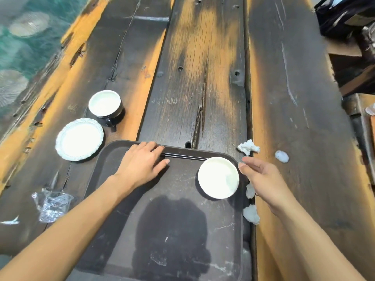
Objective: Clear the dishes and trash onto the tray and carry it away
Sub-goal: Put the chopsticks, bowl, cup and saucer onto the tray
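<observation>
A dark brown tray [162, 230] lies on the wooden table in front of me. A white bowl [218, 177] stands in its far right corner. Black chopsticks [186, 157] lie along the tray's far edge, and my left hand [142, 162] rests palm down on their left end. My right hand [261, 177] hovers with fingers apart just right of the bowl, holding nothing. Left of the tray sit a white scalloped plate [80, 138] and a dark mug with a white inside [105, 105]. Crumpled tissues [248, 146] lie by the tray's right edge.
More tissue wads [251, 214] lie along the tray's right side, and a small white lump [282, 156] sits further right. Crumpled clear plastic [51, 205] lies at the near left. A black bag [345, 15] stands at the far right corner.
</observation>
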`<state>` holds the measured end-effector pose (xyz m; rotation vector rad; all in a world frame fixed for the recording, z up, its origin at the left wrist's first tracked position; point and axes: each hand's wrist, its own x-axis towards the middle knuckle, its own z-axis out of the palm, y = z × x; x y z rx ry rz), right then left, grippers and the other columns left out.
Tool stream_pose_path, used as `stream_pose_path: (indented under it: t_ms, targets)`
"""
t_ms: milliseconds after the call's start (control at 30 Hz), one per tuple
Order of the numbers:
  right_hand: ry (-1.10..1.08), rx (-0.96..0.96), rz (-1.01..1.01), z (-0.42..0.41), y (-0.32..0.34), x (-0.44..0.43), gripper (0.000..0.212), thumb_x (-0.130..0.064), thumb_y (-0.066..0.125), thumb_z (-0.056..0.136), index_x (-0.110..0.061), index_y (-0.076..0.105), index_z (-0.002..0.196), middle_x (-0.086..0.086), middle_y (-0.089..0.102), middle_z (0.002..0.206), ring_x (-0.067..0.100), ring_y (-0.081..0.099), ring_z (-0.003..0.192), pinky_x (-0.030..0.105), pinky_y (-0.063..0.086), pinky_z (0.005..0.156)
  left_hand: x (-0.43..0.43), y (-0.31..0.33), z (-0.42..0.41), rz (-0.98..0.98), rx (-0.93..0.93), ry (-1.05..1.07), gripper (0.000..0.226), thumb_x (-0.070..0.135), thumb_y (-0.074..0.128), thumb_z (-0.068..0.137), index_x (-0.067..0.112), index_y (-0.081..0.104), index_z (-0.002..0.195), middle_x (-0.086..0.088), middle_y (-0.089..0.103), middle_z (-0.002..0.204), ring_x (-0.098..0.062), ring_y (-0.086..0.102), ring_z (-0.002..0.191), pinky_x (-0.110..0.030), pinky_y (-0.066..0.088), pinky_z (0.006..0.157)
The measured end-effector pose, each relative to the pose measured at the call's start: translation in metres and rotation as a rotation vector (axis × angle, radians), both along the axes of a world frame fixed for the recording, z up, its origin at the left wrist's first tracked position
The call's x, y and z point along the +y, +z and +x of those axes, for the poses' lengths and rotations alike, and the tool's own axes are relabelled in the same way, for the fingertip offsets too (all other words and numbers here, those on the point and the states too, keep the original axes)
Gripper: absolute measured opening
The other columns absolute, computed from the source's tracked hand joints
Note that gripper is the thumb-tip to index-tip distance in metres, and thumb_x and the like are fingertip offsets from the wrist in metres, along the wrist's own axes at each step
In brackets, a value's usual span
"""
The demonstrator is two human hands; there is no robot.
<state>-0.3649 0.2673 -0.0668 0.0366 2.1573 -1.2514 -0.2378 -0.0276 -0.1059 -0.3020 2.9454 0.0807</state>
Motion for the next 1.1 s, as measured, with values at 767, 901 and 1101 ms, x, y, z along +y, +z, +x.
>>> stream_pose_path:
  t_ms: [767,901,1101]
  targets:
    - [0.412,0.137,0.037,0.042,0.026,-0.279,0.015,-0.027,0.065,0.090,-0.020,0.074,0.101,-0.004,0.072,0.084,0.014,0.063,0.080,0.040,0.053,0.095,-0.178,0.045,0.149,0.292,0.018,0.719,0.042,0.041,0.057,0.095,0.015,0.062,0.128,-0.007,0.069,0.122,-0.030,0.065,0.106,-0.042,0.053,0.088]
    - [0.379,0.097,0.073,0.048,0.004,-0.346,0.049,-0.022,0.062,0.090,-0.012,0.054,0.138,0.001,0.074,0.096,0.020,0.068,0.089,0.040,0.051,0.098,-0.231,0.012,0.148,0.388,-0.015,0.802,0.054,0.037,0.062,0.094,0.008,0.052,0.139,-0.018,0.060,0.134,-0.036,0.056,0.122,-0.042,0.047,0.098]
    - [0.153,0.020,0.027,0.040,-0.032,-0.407,0.072,-0.038,0.059,0.095,-0.009,0.028,0.154,0.006,0.061,0.125,0.035,0.062,0.112,0.051,0.048,0.103,-0.268,-0.015,0.134,0.820,0.055,1.071,0.052,0.015,0.066,0.092,0.000,0.047,0.138,-0.021,0.068,0.107,-0.036,0.065,0.097,-0.041,0.053,0.088]
